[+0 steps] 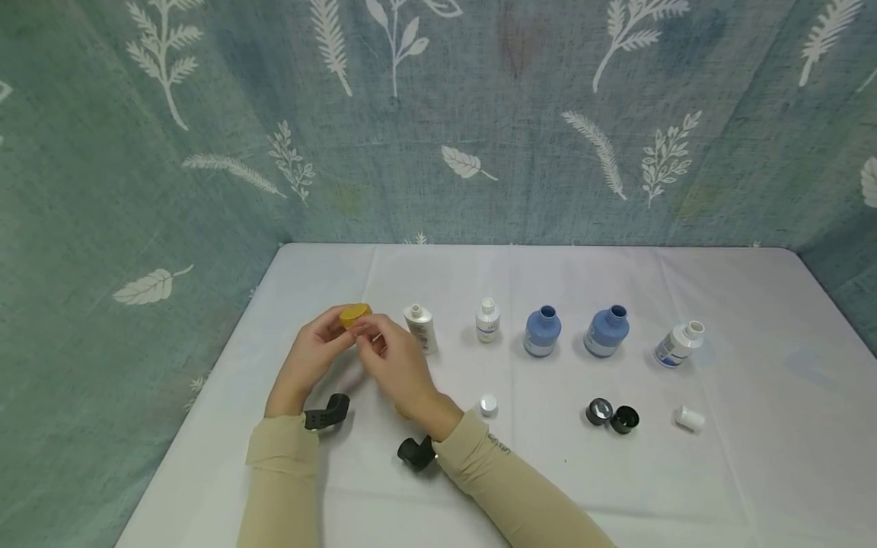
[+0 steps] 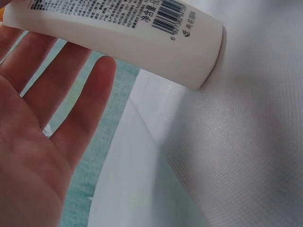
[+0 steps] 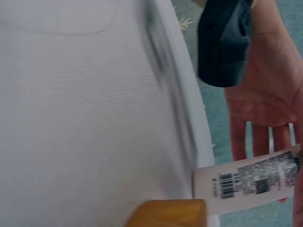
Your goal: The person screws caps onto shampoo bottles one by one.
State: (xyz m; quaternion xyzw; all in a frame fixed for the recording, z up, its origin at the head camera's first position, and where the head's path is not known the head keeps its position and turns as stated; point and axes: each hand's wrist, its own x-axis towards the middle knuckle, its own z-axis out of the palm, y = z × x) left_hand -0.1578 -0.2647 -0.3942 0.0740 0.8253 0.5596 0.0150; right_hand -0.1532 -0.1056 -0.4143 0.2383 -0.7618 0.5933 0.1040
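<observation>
My left hand (image 1: 310, 356) grips a white bottle (image 2: 137, 38) with a barcode and small print on its back. In the left wrist view its fingers lie behind the bottle and the thumb is hidden. At the bottle's top is a yellow cap (image 1: 354, 312), pinched by the fingertips of my right hand (image 1: 404, 369). The bottle's base is close to the tablecloth; whether it touches cannot be told. Under my right wrist, mostly hidden in the head view, lies a yellow-orange cap-like piece (image 3: 168, 213).
A slim white bottle (image 1: 421, 329), a small white bottle (image 1: 488, 321), blue bottles (image 1: 542, 332) (image 1: 606, 332) and another white bottle (image 1: 678, 345) stand uncapped in a row. Before them lie a white cap (image 1: 489, 405), black caps (image 1: 599, 412) (image 1: 624, 419) and a white cap (image 1: 689, 418).
</observation>
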